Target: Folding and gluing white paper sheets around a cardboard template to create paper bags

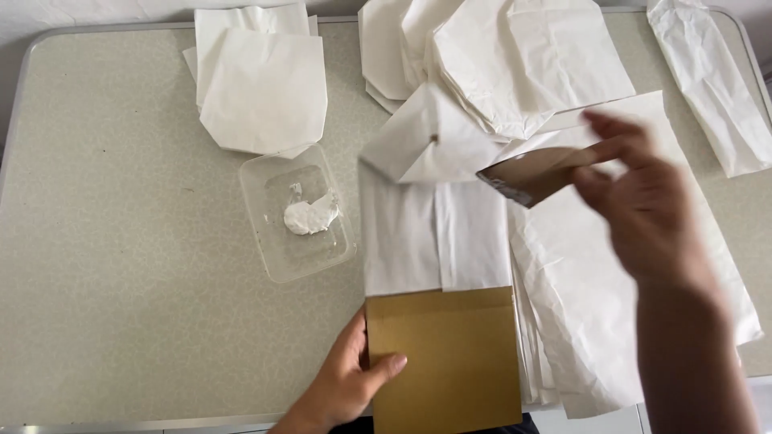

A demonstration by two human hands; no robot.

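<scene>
Closest in, at the near edge of the worktop (121, 321), the left hand (346, 386) presses on a brown cardboard sheet (446, 362), thumb laid flat across its face and fingers curled round its left edge, so this grip is closed on the card. The card lies partly slid under, or into, a white paper bag (434, 233) that stretches away from it up the worktop; which of the two I cannot tell. The bag's far end is folded into a raised pointed flap.

Just right of the bag and a little farther off, the right hand (643, 209) hangs above the papers, blurred, its thumb and fingertips pinched on a smaller brown card piece (535, 173) that tilts down to the left, its low corner just beside the bag's folded flap. Beneath that hand lies a loose heap of white paper sheets (595, 321), running off toward the near right edge.

To the left of the bag stands a clear plastic tray (273, 241) with a dab of white paste (310, 215) in it.

Farther back sit two stacks of folded white bags, one behind the tray (261, 88) and one at the middle of the far edge (515, 60), and a single long bag (716, 88) lies at the far right corner. The worktop is pale speckled grey-green with a lighter rim.
</scene>
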